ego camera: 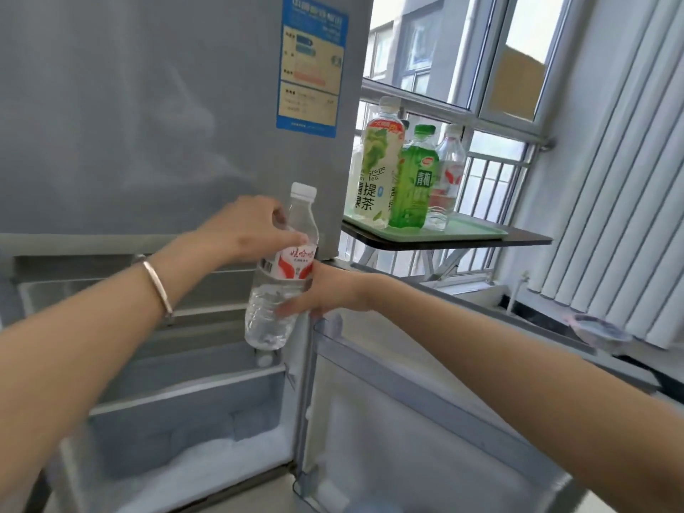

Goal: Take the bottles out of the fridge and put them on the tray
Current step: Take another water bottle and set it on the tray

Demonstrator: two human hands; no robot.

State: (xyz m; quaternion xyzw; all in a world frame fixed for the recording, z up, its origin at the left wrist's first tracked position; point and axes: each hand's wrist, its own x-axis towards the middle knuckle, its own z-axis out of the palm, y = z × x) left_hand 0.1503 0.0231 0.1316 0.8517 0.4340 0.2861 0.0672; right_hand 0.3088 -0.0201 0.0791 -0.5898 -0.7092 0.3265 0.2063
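fingers (292, 238) of the left hand (251, 227) pinch the bottle (281, 275) near its shoulder; right hand (325, 290) wraps its lower body, before the open fridge (166, 124). tray (473, 233) holds other bottles.

tray (477, 231) right of fridge (166, 124)

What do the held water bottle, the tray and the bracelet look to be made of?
The clear water bottle with a red and white label, held by both hands, looks like thin transparent plastic: ribbed, see-through walls, white screw cap. The pale green rectangular tray seems to be matte moulded plastic, with a uniform colour and rounded rim. The thin silver bracelet looks like polished metal, judging by its bright sheen.
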